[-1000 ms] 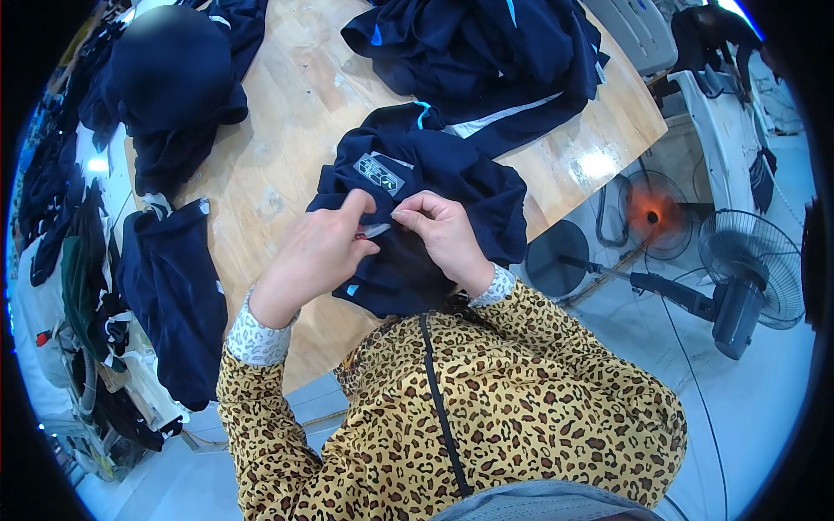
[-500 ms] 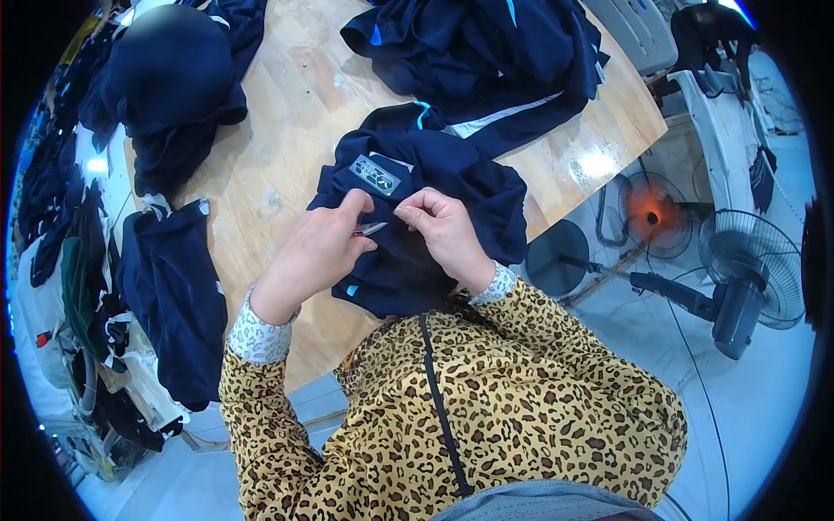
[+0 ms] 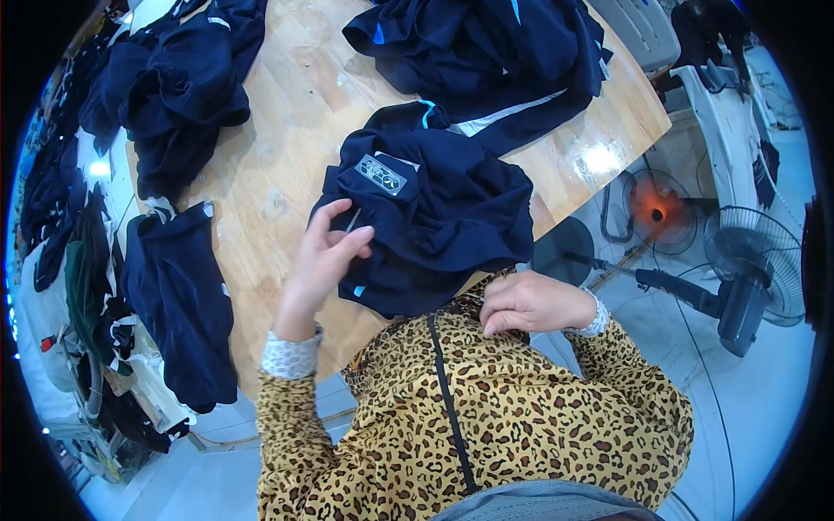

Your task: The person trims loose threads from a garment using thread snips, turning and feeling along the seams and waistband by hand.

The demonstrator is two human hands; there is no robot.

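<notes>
A dark navy garment (image 3: 452, 204) lies bunched on the wooden table, its grey-and-white label (image 3: 380, 174) facing up. My left hand (image 3: 323, 265) is over the garment's left edge, thumb and index finger apart. Between them shows a thin silver blade, which looks like the tip of small thread snips (image 3: 354, 220); the rest is hidden in the hand. My right hand (image 3: 534, 303) is at my lap, off the garment's near edge, with its fingers curled together. Whatever it may hold is too small to make out.
More navy garments lie in a heap (image 3: 486, 52) at the far side and in a pile (image 3: 187, 87) at far left. Another garment (image 3: 178, 304) hangs along the table's left edge. Standing fans (image 3: 754, 260) and a grey chair (image 3: 638, 35) are on the right.
My right hand has left the fabric beside the label and moved down and right to my lap. My left hand has dropped slightly nearer me, its thumb and index finger spread wider.
</notes>
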